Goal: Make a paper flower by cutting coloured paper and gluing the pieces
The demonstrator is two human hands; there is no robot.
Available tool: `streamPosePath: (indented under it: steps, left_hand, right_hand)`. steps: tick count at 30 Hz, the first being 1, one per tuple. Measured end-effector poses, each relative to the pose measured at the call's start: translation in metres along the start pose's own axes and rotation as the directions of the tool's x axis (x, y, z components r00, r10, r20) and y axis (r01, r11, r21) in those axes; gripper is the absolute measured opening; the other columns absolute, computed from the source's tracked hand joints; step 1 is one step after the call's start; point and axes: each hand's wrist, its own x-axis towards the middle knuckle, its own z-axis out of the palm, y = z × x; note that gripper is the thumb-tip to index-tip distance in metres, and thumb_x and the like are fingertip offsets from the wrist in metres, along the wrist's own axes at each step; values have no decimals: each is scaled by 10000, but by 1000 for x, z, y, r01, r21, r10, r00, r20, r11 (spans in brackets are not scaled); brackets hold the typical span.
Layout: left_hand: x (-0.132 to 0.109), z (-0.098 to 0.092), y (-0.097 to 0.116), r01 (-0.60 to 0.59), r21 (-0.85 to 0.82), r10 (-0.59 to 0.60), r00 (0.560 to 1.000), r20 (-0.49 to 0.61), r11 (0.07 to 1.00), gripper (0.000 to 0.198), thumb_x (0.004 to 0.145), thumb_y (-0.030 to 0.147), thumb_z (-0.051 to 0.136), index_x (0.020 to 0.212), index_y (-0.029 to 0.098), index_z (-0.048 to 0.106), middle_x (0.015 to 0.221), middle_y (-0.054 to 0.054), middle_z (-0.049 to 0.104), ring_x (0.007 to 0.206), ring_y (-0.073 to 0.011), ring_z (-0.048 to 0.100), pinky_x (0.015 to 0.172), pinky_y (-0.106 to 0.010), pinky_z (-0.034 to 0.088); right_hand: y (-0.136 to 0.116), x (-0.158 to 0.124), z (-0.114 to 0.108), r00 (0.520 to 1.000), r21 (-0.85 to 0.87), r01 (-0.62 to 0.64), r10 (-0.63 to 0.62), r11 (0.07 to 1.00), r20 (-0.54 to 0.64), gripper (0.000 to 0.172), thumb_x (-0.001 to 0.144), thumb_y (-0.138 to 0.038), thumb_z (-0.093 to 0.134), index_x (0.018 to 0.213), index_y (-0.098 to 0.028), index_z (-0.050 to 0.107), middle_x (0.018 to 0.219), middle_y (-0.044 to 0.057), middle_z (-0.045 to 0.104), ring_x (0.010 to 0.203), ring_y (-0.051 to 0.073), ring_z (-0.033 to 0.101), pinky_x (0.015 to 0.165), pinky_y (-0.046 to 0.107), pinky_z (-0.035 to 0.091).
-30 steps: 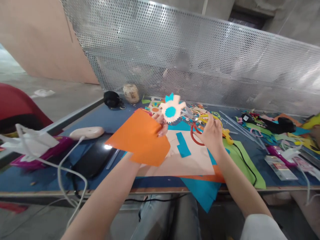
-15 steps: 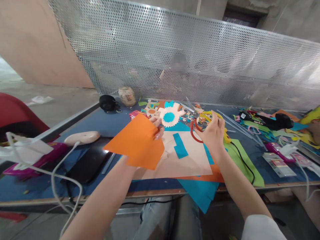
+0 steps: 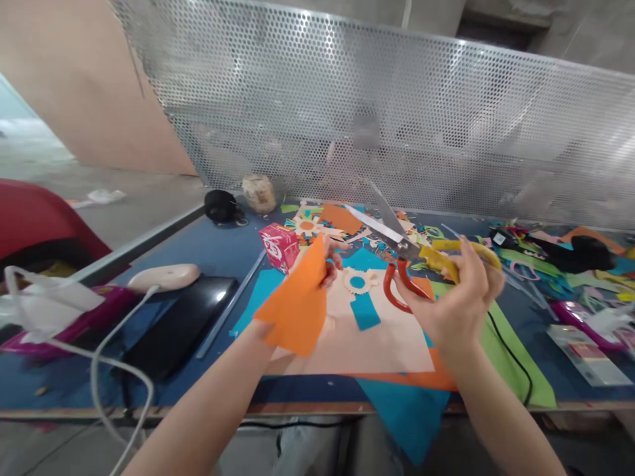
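Observation:
Pinched in my left hand (image 3: 331, 263) is a sheet of orange paper (image 3: 297, 304), which hides part of the hand. My right hand (image 3: 464, 297) grips scissors (image 3: 407, 248) with one red and one yellow handle. Their blades are spread apart and point to the far left, away from the orange paper. Below, between my hands, a pale toothed paper ring (image 3: 358, 282) and a blue paper strip (image 3: 365, 313) lie on a large pale sheet (image 3: 381, 350).
A pink box (image 3: 280, 246) stands beyond the orange paper. Paper scraps (image 3: 342, 218) cover the back of the table. To the left lie a black phone-like slab (image 3: 181, 324) and a white cable (image 3: 99, 370). A perforated metal panel (image 3: 297, 99) rises behind.
The pale ring was up by my left hand and now lies lower, on the pale sheet. The scissors have moved right and nearer, blades wider apart. The orange paper has turned more edge-on.

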Motion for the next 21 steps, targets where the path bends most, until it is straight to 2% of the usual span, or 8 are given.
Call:
streamPosePath:
  steps: [4,6,8,11,13,16,19,21]
  left_hand:
    - [-17,18,12,-114,112,124,988,-91,987,220,730,356,602,600,181,572,481,29,511,308,-35,354,310,-176,237]
    - [-29,23,17,-223,271,241,970,-31,936,156,725,302,610,602,206,607,476,21,543,352,-66,436,344,-190,320]
    - [-39,25,23,-365,439,355,929,109,821,52,657,234,669,609,235,648,510,1,605,428,-109,533,412,-224,415]
    - [-50,27,31,-524,505,500,843,195,686,175,516,177,755,620,292,673,591,-8,673,444,-135,575,425,-246,460]
    - [-54,30,35,-544,551,552,816,173,632,277,493,134,758,668,336,686,658,2,699,466,-142,598,460,-252,493]
    - [-56,33,32,-473,632,563,824,70,614,363,550,97,722,816,343,700,723,-8,714,511,-157,627,546,-274,533]
    - [-53,28,23,-400,669,548,836,-14,627,327,599,82,693,865,271,710,744,-45,717,612,-192,662,658,-310,546]
    - [-49,21,14,-457,716,606,793,60,527,340,592,78,701,876,264,707,731,-35,718,633,-196,667,642,-302,542]
  right_hand:
    - [-7,-6,-16,996,-23,-18,20,1000,87,862,680,-590,570,1334,-150,220,777,95,559,752,277,541,748,464,429]
    - [-7,-8,-19,998,-42,12,-9,999,66,883,661,-585,595,1343,-165,223,729,73,561,669,249,541,706,438,441]
    - [-6,-10,-19,999,-58,45,-46,997,-1,906,640,-560,632,1358,-187,223,714,57,563,639,237,535,668,413,445]
    - [-7,-13,-15,998,-38,66,-66,997,-9,935,625,-523,666,1382,-228,201,735,45,575,662,241,534,639,388,448]
    - [-9,-15,-12,995,-9,66,-65,998,70,916,649,-529,644,1388,-247,181,779,50,586,666,234,529,631,378,451]
    - [-12,-20,-5,980,22,97,-99,995,173,850,719,-512,580,1397,-239,146,844,64,588,694,224,522,652,367,449]
    - [-15,-25,0,975,7,167,-166,986,149,768,783,-388,538,1405,-216,123,845,66,587,747,222,509,707,371,431]
    - [-17,-25,3,974,-10,195,-192,981,119,706,807,-291,505,1404,-205,138,836,68,584,756,216,495,724,368,416]
